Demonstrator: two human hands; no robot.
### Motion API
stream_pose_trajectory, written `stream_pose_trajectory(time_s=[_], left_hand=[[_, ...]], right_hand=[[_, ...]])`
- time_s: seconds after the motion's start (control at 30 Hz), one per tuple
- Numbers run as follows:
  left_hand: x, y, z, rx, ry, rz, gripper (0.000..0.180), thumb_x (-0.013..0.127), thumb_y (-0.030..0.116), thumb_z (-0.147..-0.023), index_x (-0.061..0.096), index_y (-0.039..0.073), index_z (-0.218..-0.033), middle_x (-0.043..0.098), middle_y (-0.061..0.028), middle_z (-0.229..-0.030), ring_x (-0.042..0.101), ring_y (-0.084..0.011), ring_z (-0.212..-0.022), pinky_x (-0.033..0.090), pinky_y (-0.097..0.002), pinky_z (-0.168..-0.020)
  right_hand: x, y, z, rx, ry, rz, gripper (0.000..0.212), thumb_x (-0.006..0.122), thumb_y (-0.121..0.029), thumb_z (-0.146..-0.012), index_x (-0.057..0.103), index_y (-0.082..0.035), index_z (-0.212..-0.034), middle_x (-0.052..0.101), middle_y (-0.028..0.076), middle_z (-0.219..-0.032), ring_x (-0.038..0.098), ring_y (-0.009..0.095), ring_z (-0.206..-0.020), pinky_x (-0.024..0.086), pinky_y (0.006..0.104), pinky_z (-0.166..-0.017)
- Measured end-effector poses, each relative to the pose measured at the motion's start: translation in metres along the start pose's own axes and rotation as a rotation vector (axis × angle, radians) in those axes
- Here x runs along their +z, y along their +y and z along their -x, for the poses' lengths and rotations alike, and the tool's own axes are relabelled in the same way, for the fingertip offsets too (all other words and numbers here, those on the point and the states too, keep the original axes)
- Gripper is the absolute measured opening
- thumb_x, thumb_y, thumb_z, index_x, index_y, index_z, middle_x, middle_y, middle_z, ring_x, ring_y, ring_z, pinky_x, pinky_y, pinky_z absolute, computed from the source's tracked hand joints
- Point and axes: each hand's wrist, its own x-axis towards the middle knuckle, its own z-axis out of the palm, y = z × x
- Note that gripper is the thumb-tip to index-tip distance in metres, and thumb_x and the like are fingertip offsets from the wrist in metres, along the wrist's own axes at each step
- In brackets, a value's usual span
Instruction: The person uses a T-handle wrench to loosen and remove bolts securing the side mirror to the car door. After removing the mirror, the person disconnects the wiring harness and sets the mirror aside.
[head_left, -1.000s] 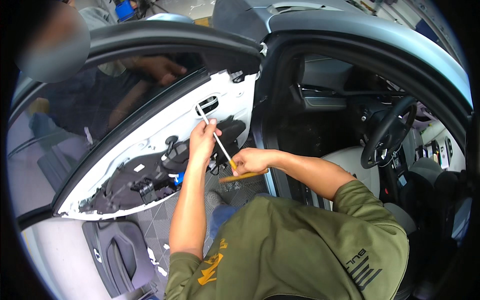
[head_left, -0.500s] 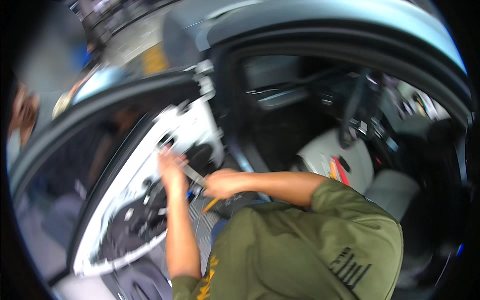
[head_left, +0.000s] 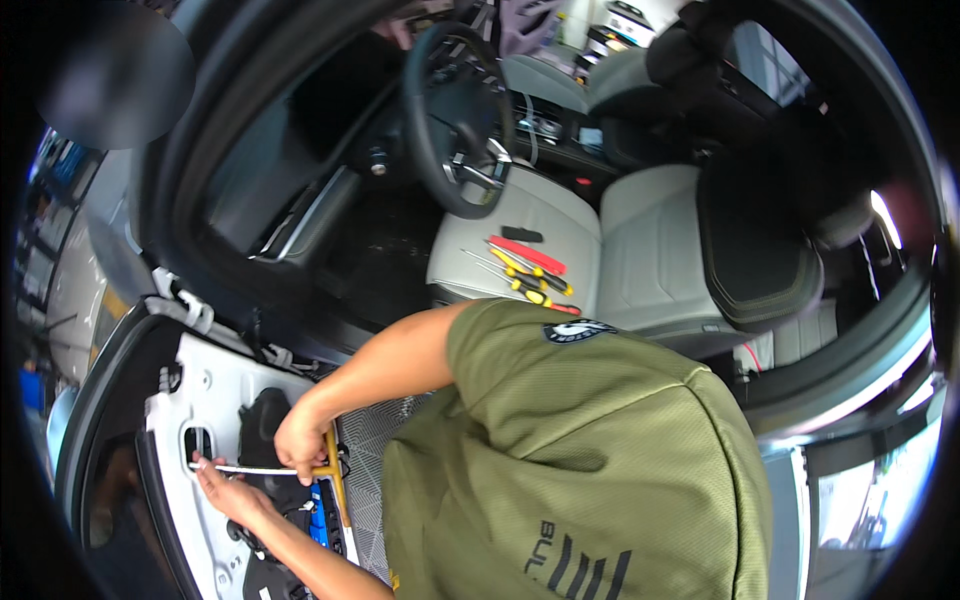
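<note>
Head view: a yellow-handled rod [head_left: 258, 470] is crossing the white door shell [head_left: 217, 398] at eight o'clock.
Right hand [head_left: 303, 437] is gripping the rod's handle end; left hand [head_left: 238, 496] is touching its opposite end, beside the door opening [head_left: 198, 438], though whether those fingers are pinching it I cannot tell; yellow-handled and red tools [head_left: 528, 270] are lying on the grey seat [head_left: 562, 215] toward two o'clock; the steering wheel [head_left: 455, 122] is standing at twelve.

Black lettering [head_left: 547, 547] and bars [head_left: 597, 580] on a green shirt [head_left: 600, 440], plus a round lettered sleeve badge [head_left: 578, 332]
</note>
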Motion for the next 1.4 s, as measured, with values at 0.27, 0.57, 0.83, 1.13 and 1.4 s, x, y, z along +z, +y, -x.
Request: stream_pose_trajectory(time_s=[0.27,0.57,0.83,1.13,1.4], left_hand=[[-0.004,0.092,0.056,-0.001,0.023,-0.059,0.048,0.042,0.032,-0.098,0.055,-0.012,-0.113,0.059,-0.0224,-0.106,0.058,-0.0305,-0.093,0.047,-0.0395,-0.085],[-0.03,-0.001,0.053,-0.132,-0.05,0.24,0.026,0.052,0.026,-0.095,0.054,0.0,-0.099,0.059,-0.008,-0.082,0.056,-0.0156,-0.071,0.047,-0.0318,-0.064],[-0.102,-0.019,0.062,-0.117,-0.033,0.09,0.029,0.045,0.025,-0.098,0.063,0.002,-0.101,0.059,-0.0015,-0.074,0.048,-0.0078,-0.06,0.038,-0.0219,-0.054],[-0.107,-0.009,0.048,-0.26,-0.101,0.282,0.029,0.044,0.026,-0.1,0.06,0.003,-0.103,0.057,0.0002,-0.073,0.048,-0.007,-0.063,0.038,-0.021,-0.056],[-0.094,-0.016,0.03,-0.281,-0.106,0.489,0.023,0.043,0.026,-0.1,0.053,0.006,-0.107,0.055,-0.0022,-0.072,0.049,-0.01,-0.066,0.038,-0.0228,-0.059]], right_hand=[[0.014,-0.051,0.035,-0.016,-0.041,-0.211,0.019,0.068,-0.011,-0.081,0.062,0.005,-0.087,0.067,0.017,-0.083,0.067,0.027,-0.072,0.058,0.0368,-0.064],[0.027,-0.066,0.007,-0.014,0.175,0.346,0.041,0.072,-0.045,-0.073,0.067,-0.005,-0.065,0.063,0.007,-0.057,0.06,0.019,-0.05,0.047,0.0333,-0.046],[0.023,-0.132,-0.05,-0.298,0.306,-0.686,0.023,0.053,-0.013,-0.09,0.059,-0.004,-0.111,0.059,0.005,-0.106,0.06,0.016,-0.088,0.051,0.0315,-0.077],[0.029,-0.127,-0.115,-0.481,0.267,-1.171,0.024,0.054,-0.007,-0.084,0.058,-0.001,-0.106,0.06,0.008,-0.102,0.057,0.019,-0.094,0.044,0.0361,-0.089],[0.003,-0.113,-0.147,-0.488,0.003,-1.13,0.014,0.06,-0.014,-0.086,0.063,-0.001,-0.092,0.064,0.008,-0.082,0.062,0.017,-0.074,0.051,0.0288,-0.064]])
